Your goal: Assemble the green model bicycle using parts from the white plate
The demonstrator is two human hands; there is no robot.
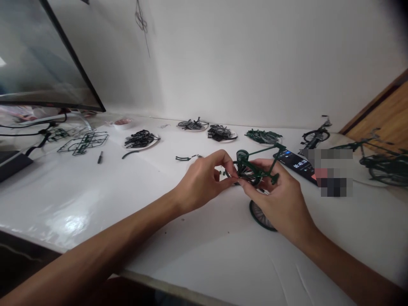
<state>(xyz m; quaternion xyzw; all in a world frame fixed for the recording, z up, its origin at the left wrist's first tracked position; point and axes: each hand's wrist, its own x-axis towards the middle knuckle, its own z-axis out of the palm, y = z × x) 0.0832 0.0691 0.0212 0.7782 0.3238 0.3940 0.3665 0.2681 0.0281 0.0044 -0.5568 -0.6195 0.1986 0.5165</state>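
Observation:
A small green model bicycle frame (pixel 247 165) with a spoked rear wheel is held above the white table. My right hand (pixel 285 199) is closed around the frame, its thumb and fingertips near the wheel's hub. From the other side, my left hand (pixel 204 180) pinches with thumb and index finger at the hub. Whatever sits between those fingertips is too small to make out. Below the right hand a loose spoked wheel (pixel 262 216) with a dark tyre lies on the table, partly covered by the hand. A phone (pixel 295 163) showing a timer lies behind the right hand.
Plates of dark and green model parts (pixel 262 136) line the table's back. Parts frames (pixel 84 143), a small screwdriver (pixel 100 157) and a curved black piece (pixel 129 154) lie left. A monitor (pixel 47 55) stands far left. Other model bicycles (pixel 318 135) are at right.

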